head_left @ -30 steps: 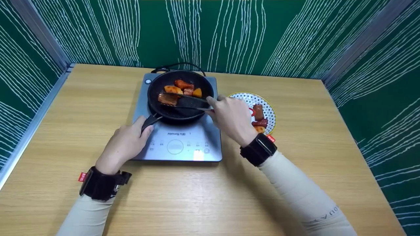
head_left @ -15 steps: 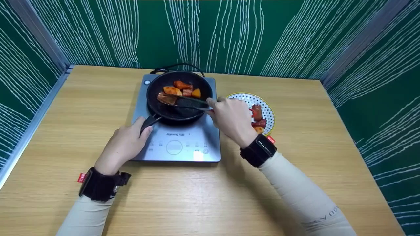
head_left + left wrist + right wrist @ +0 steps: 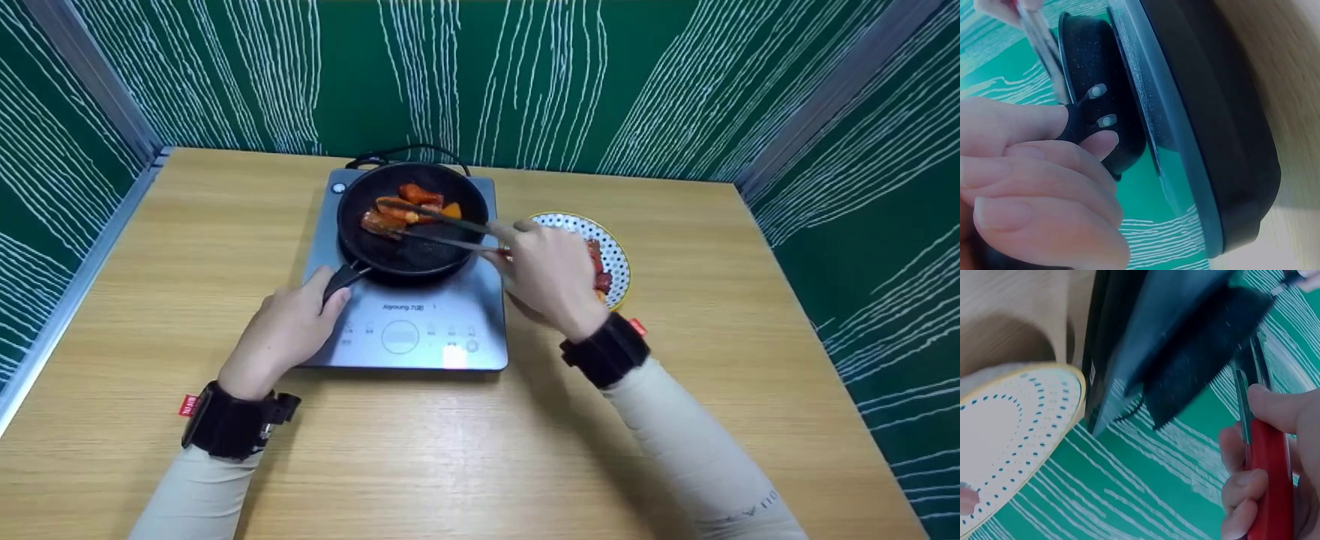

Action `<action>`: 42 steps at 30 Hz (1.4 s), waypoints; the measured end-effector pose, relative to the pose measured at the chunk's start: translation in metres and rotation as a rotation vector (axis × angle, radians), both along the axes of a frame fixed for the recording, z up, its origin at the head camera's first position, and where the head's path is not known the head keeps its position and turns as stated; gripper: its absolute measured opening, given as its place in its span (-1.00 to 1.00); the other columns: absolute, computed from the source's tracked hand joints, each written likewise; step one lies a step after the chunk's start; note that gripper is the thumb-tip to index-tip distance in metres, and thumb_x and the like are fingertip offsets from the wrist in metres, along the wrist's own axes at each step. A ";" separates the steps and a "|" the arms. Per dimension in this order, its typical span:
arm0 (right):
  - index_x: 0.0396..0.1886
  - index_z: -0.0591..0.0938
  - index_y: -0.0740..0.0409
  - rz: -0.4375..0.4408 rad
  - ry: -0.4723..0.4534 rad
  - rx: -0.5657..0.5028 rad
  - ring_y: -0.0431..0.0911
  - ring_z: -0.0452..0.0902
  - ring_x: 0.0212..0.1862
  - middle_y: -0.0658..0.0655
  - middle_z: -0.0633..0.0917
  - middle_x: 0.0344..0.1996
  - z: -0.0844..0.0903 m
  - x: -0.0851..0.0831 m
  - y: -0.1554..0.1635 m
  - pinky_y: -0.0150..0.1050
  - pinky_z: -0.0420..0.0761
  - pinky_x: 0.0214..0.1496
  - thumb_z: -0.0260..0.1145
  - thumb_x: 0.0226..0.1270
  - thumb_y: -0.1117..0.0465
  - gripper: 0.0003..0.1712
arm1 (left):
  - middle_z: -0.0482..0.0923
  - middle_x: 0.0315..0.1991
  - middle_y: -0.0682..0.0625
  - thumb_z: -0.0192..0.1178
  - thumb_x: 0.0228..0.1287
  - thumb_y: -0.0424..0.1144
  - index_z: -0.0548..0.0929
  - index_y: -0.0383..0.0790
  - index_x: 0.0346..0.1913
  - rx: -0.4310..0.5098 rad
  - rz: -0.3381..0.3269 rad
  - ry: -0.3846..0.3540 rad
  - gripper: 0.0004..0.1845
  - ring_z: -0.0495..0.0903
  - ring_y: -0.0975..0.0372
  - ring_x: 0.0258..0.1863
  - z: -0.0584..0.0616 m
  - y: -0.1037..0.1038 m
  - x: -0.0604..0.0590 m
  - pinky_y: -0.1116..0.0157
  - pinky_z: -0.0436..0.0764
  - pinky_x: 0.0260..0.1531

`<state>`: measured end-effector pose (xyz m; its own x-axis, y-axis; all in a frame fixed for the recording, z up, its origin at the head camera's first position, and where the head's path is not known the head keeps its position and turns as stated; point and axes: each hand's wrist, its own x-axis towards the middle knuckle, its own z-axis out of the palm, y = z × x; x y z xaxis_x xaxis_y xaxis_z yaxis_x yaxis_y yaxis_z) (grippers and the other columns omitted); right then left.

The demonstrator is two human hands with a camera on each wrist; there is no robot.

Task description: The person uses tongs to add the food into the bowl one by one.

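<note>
My left hand (image 3: 289, 330) grips the black handle (image 3: 345, 279) of a dark frying pan (image 3: 412, 262), fingers wrapped round it in the left wrist view. With my right hand (image 3: 551, 274) I hold metal tongs (image 3: 457, 241) with red handles (image 3: 1270, 478), their arms spread apart and reaching into the pan. The upper arm crosses an orange slice (image 3: 394, 212); the lower one ends by a brown piece of meat (image 3: 381, 224). Behind them lie a reddish drumstick-like piece (image 3: 420, 195) and a yellow-orange chunk (image 3: 452, 211). Whether the tips touch any food, I cannot tell.
The pan stands on a flat induction cooker (image 3: 405, 352) with a cable behind it. To its right, partly under my right hand, is a dotted plate (image 3: 616, 259) with several food pieces. The wooden table (image 3: 465, 450) meets green walls (image 3: 525, 82) with white lines.
The tongs' arms have spread apart and drawn back to the right with my right hand. The brown meat, earlier between the tips, now lies tilted in the pan. My left hand keeps its place.
</note>
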<state>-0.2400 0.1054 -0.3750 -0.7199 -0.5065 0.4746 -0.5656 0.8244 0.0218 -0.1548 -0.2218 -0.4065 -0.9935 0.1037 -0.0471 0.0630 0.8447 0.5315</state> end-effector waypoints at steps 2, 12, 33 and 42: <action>0.14 0.78 -0.03 -0.006 0.022 -0.034 -0.01 0.55 -0.58 0.09 0.74 -0.41 0.003 0.003 0.013 -0.08 0.41 -0.66 0.44 0.49 -0.09 -0.62 | 0.48 -0.34 -0.19 -0.05 0.75 -0.02 0.44 -0.19 0.19 0.002 0.002 -0.004 -0.69 0.52 0.00 -0.46 0.000 0.000 0.000 0.16 0.36 -0.51; 0.09 0.80 0.09 -0.103 -0.071 -0.138 -0.03 0.49 -0.58 0.14 0.79 -0.35 0.008 0.021 0.107 -0.18 0.29 -0.57 0.52 0.42 -0.08 -0.57 | 0.45 -0.36 -0.17 -0.07 0.75 0.00 0.44 -0.20 0.19 -0.002 0.003 -0.018 -0.67 0.52 0.00 -0.46 0.003 0.001 0.000 0.16 0.34 -0.52; 0.14 0.76 0.18 -0.460 -0.479 -0.139 0.07 0.32 -0.41 0.11 0.41 -0.58 0.005 0.033 0.212 -0.11 0.20 -0.48 0.47 0.44 -0.16 -0.44 | 0.48 -0.28 -0.19 -0.08 0.75 0.00 0.44 -0.18 0.17 0.002 0.021 -0.032 -0.69 0.53 -0.02 -0.36 0.003 0.000 0.001 0.15 0.37 -0.46; 0.16 0.74 0.23 -0.505 -0.542 -0.089 0.06 0.27 -0.42 0.09 0.34 -0.60 0.006 0.034 0.221 -0.11 0.18 -0.47 0.48 0.40 -0.23 -0.34 | 0.48 -0.34 -0.18 -0.06 0.75 -0.01 0.44 -0.19 0.16 -0.004 0.012 -0.011 -0.69 0.53 -0.01 -0.44 0.001 0.001 0.001 0.16 0.36 -0.51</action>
<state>-0.2057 0.3261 -0.3692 -0.9995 -0.0286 0.0102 -0.0302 0.9724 -0.2312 -0.1535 -0.2209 -0.4056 -0.9941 0.0916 -0.0584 0.0471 0.8475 0.5287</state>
